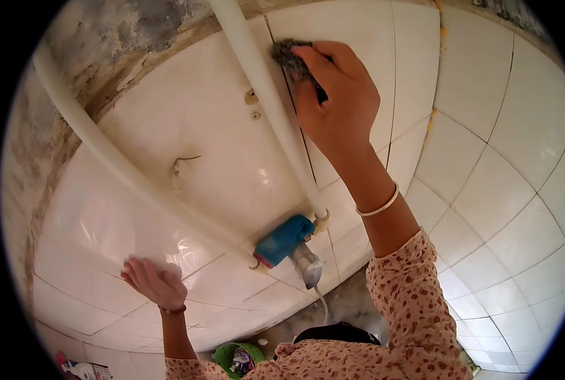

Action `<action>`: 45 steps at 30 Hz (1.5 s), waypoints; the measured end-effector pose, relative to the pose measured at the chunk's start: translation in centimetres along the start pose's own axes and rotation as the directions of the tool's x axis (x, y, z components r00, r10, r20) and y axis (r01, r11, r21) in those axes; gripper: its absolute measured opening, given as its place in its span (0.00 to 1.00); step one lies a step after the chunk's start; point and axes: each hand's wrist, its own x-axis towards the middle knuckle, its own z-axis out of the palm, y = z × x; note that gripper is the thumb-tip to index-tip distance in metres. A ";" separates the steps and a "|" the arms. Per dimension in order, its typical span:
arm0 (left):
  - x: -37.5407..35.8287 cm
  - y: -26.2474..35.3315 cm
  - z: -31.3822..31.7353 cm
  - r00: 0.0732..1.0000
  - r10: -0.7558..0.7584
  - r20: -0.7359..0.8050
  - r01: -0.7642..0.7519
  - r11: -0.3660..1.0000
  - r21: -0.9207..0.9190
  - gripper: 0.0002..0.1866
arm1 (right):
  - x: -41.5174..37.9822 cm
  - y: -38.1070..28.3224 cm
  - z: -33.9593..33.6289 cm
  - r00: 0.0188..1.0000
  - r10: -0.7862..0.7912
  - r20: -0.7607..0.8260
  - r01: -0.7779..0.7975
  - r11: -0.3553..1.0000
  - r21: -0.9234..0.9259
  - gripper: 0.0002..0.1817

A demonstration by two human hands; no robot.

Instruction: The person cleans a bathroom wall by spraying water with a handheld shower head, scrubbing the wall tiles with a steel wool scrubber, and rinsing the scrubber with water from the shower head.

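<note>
My right hand [342, 95] is raised high and closed round a dark, wiry scouring pad [288, 56], which touches the white wall tiles [358, 25] just right of a pipe. Low on the left, my left hand [159, 285] lies against the tiled wall with its fingers extended and holds nothing. Between the hands, two white pipes [257, 69] run down the wall. A blue cloth [285, 240] hangs over the fittings at their lower ends.
Beneath the blue cloth is a grey heater-like fixture [306, 265] with a thin hose. A green basket [250, 349] holds small items at the bottom. A bent wire [186, 158] sticks out of the wall. Tiled walls meet at a corner on the right.
</note>
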 end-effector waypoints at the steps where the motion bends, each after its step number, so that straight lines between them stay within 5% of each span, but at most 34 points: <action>1: -0.1 -0.1 0.2 1.000 0.001 -0.004 -0.001 1.000 0.001 0.27 | -2.0 0.1 -0.7 1.000 0.009 0.002 -0.009 1.000 -0.004 0.19; 5: 0.0 -0.1 0.1 1.000 0.001 -0.001 -0.001 1.000 0.008 0.27 | -7.7 0.2 -2.4 0.992 0.070 0.104 -0.067 0.997 -0.027 0.20; 11: 0.5 0.2 0.0 0.999 0.037 -0.011 -0.036 0.999 0.034 0.26 | 1.1 -0.2 1.0 0.996 -0.058 -0.065 0.060 0.998 0.027 0.16; 19: 0.2 0.3 0.1 1.000 0.015 -0.021 -0.015 0.999 0.031 0.26 | -7.4 -0.2 -2.3 0.996 0.042 0.081 -0.042 0.999 0.000 0.19; 26: 0.1 0.2 0.1 1.000 0.009 -0.018 -0.009 1.000 0.000 0.27 | 1.2 -0.1 -0.1 0.997 -0.059 0.044 0.058 0.998 0.041 0.17; 35: -0.6 0.0 0.5 1.000 -0.008 -0.010 0.008 1.000 0.011 0.28 | -11.6 0.9 -4.4 0.977 0.031 0.213 -0.030 1.000 -0.006 0.19; 41: -0.3 0.1 0.5 1.000 -0.011 0.010 0.011 1.000 0.021 0.29 | -2.8 1.8 -0.8 0.986 -0.167 0.016 0.166 0.985 0.048 0.17; 45: 0.0 0.4 0.4 1.000 0.019 0.009 -0.019 0.999 0.048 0.28 | -0.7 1.4 0.4 0.992 -0.126 0.010 0.124 0.989 0.080 0.17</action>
